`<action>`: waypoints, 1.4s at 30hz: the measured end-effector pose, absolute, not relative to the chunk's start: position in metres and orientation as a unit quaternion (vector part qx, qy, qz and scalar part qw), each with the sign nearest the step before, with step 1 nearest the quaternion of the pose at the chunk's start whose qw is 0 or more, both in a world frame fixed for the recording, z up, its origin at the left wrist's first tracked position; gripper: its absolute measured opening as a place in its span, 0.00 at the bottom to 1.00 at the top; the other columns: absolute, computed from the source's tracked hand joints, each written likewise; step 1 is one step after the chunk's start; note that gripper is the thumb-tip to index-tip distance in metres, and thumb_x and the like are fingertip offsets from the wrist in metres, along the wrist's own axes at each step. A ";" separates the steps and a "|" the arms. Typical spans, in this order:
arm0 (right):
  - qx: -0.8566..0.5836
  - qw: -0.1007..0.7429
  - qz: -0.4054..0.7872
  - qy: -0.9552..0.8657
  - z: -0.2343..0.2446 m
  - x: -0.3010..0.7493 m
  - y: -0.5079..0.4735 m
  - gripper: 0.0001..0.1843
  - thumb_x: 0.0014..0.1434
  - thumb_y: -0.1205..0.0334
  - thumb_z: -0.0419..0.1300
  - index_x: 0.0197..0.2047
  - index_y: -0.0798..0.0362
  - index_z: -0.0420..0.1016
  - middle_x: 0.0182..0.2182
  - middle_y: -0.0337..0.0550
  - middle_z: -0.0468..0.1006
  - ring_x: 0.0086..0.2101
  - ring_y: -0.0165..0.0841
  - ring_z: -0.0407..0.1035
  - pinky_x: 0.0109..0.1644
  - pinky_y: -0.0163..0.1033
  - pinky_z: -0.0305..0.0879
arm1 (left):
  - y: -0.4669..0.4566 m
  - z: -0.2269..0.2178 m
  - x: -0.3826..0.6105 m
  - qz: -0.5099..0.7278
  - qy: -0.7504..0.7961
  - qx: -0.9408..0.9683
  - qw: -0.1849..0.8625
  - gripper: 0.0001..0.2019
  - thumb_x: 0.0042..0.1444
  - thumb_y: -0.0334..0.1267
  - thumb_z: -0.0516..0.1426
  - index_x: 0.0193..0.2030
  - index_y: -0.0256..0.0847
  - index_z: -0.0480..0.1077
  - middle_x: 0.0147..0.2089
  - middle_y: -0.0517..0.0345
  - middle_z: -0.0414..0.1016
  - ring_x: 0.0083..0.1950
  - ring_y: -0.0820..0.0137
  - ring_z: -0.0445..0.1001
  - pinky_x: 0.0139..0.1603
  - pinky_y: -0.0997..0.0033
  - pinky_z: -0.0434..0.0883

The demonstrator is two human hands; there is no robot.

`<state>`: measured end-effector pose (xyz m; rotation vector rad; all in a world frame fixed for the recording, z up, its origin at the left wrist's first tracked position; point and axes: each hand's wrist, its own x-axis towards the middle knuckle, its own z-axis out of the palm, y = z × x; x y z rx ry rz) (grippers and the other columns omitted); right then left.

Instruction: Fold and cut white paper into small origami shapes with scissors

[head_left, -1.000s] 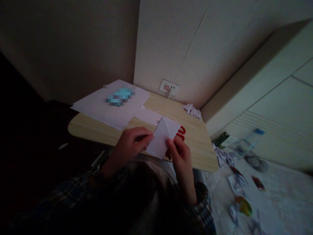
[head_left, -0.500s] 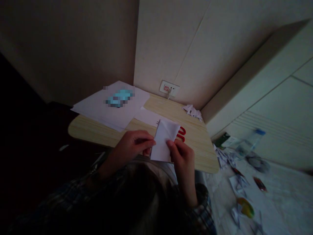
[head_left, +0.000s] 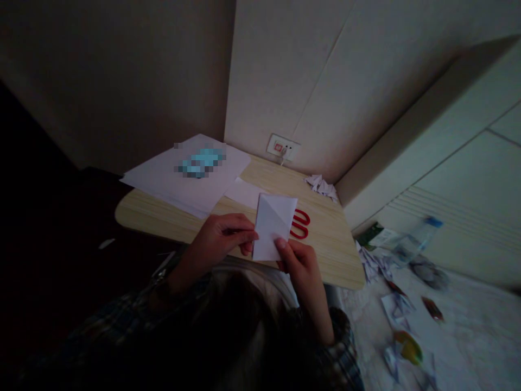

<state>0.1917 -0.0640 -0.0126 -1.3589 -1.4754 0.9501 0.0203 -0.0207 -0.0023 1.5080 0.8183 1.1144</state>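
Observation:
A small folded white paper [head_left: 271,225] is held up over the near edge of the wooden table. Diagonal crease lines show on its upper half. My left hand [head_left: 230,236] pinches its left edge between thumb and fingers. On its lower right part lies the thumb of my right hand [head_left: 299,255], with the other fingers tucked behind the paper. Red scissor handles [head_left: 301,224] stick out on the table just right of the paper, which hides the rest of them. Behind the paper lies a cut white paper piece [head_left: 244,191].
Large white sheets [head_left: 163,182] cover the left of the table [head_left: 329,247], with a blurred blue item [head_left: 202,162] on top. Folded paper pieces [head_left: 321,185] sit at the back right corner. A wall socket [head_left: 284,146] holds a plug. Paper scraps and a bottle [head_left: 421,236] lie right of the table.
The folded paper has turned slightly and stands straighter, moved a little left. My right hand has shifted slightly left and down along it. More of the red scissor handles shows.

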 end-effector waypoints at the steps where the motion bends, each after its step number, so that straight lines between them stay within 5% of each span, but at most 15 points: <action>1: -0.551 0.451 0.378 -0.592 -0.013 0.192 -0.064 0.23 0.58 0.48 0.54 0.17 0.53 0.60 0.15 0.32 0.54 0.19 0.25 0.47 0.22 0.34 0.43 | -0.021 -0.002 0.020 0.463 0.341 0.626 0.527 0.10 0.47 0.32 0.61 0.18 0.37 0.70 0.20 0.64 0.69 0.21 0.76 0.70 0.25 0.78 0.69; 10: -0.587 0.494 0.318 -0.557 -0.014 0.188 -0.065 0.22 0.58 0.49 0.53 0.18 0.52 0.57 0.16 0.33 0.54 0.21 0.26 0.48 0.23 0.34 0.43 | -0.022 -0.004 0.024 0.442 0.331 0.605 0.573 0.05 0.46 0.30 0.60 0.21 0.36 0.73 0.21 0.62 0.71 0.22 0.76 0.71 0.25 0.78 0.71; 18: -0.545 0.478 0.389 -0.568 -0.016 0.192 -0.064 0.25 0.58 0.42 0.52 0.20 0.52 0.59 0.18 0.34 0.56 0.21 0.27 0.50 0.22 0.33 0.46 | -0.021 -0.006 0.023 0.474 0.351 0.592 0.549 0.04 0.47 0.30 0.60 0.24 0.36 0.74 0.21 0.63 0.71 0.23 0.77 0.70 0.26 0.79 0.70; 27: -0.522 0.438 0.415 -0.603 -0.014 0.199 -0.063 0.22 0.58 0.48 0.54 0.19 0.52 0.58 0.17 0.33 0.54 0.21 0.26 0.47 0.23 0.34 0.43 | -0.019 -0.007 0.022 0.476 0.359 0.587 0.547 0.04 0.46 0.31 0.61 0.23 0.36 0.74 0.21 0.63 0.71 0.23 0.77 0.69 0.26 0.78 0.71; 36: -0.557 0.494 0.363 -0.560 -0.020 0.188 -0.061 0.20 0.58 0.50 0.55 0.20 0.52 0.60 0.18 0.32 0.52 0.21 0.26 0.46 0.23 0.35 0.40 | -0.021 -0.006 0.027 0.492 0.375 0.588 0.520 0.02 0.43 0.32 0.63 0.26 0.36 0.76 0.26 0.60 0.73 0.26 0.75 0.71 0.28 0.77 0.71; 42: -0.556 0.474 0.340 -0.592 -0.018 0.185 -0.059 0.23 0.59 0.48 0.53 0.19 0.52 0.61 0.17 0.33 0.58 0.21 0.27 0.52 0.24 0.34 0.48 | -0.019 -0.011 0.026 0.526 0.393 0.587 0.474 0.03 0.44 0.33 0.62 0.24 0.37 0.74 0.24 0.62 0.71 0.24 0.76 0.68 0.26 0.77 0.68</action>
